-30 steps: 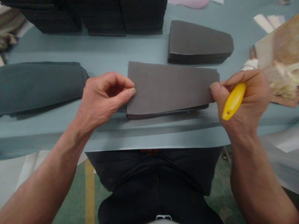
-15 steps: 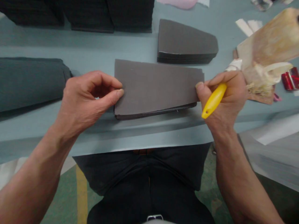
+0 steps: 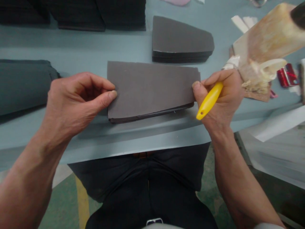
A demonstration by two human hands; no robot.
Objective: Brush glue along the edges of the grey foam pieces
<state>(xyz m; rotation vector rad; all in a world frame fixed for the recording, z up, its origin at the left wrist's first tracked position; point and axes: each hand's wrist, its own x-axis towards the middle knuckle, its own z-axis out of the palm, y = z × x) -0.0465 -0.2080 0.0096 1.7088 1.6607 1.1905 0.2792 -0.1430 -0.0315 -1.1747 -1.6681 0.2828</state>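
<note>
Left hand [image 3: 77, 100] and right hand [image 3: 227, 95], the latter clasping a yellow plastic handle [image 3: 210, 100], pinch a tapered grey fabric-like sheet [image 3: 152, 89] endwise, best held level atop the dark layered stack [image 3: 143, 118], near centre.

Front stack [image 3: 151, 90]: on the table [image 3: 78, 47], between left hand [image 3: 76, 103] and right hand [image 3: 226, 95].
Handle [image 3: 209, 101]: in right hand.
Rear stack [image 3: 181, 36]: behind front stack, toward its right end.
Back stacks [image 3: 124, 14]: left of rear stack, farther back.
Cloth [image 3: 20, 86]: left, beside left hand.
Container [image 3: 269, 35]: right of rear stack, behind right hand.
</note>
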